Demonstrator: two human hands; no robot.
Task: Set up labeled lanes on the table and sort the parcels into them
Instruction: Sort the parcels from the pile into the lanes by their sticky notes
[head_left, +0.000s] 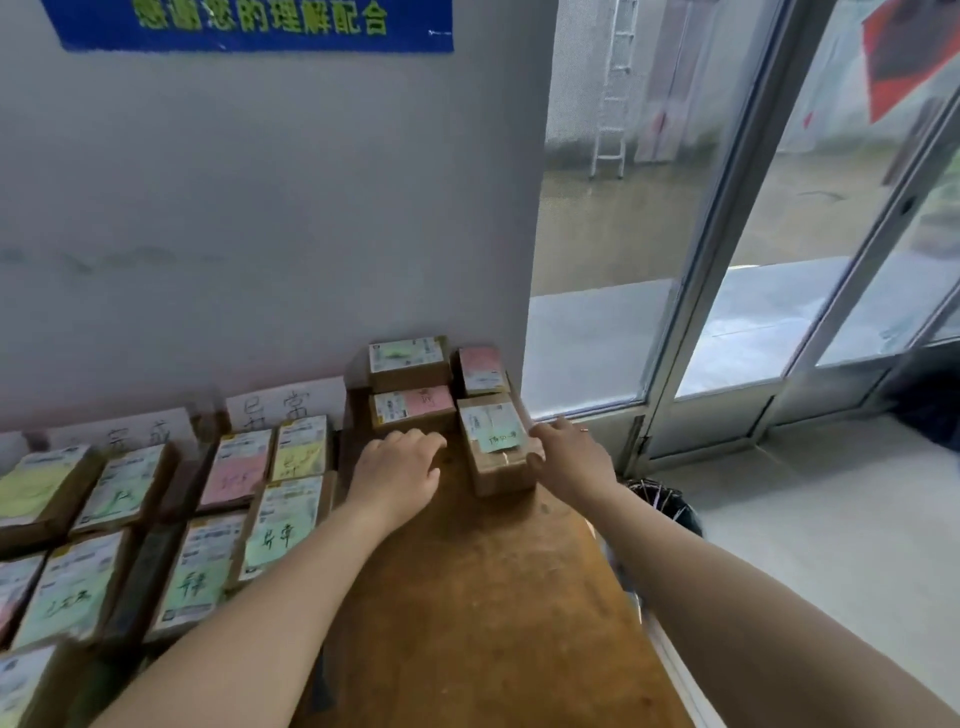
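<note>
Four small cardboard parcels sit at the far right end of the wooden table (467, 597), against the wall. The nearest one, a parcel with a green note (496, 441), has my right hand (571, 457) on its right side, thumb at the front corner and fingers along the top edge. My left hand (400, 467) lies palm down on the table just in front of a parcel with a pink note (413, 408), holding nothing. Behind stand a green-labelled parcel (408, 358) and a second pink-labelled parcel (480, 369).
Several sorted parcels with coloured notes (244, 473) fill the left part of the table in rows. White handwritten lane labels (285, 405) lean against the wall behind them. A dark bin (670, 504) stands on the floor by the table's right edge, near glass doors (727, 260).
</note>
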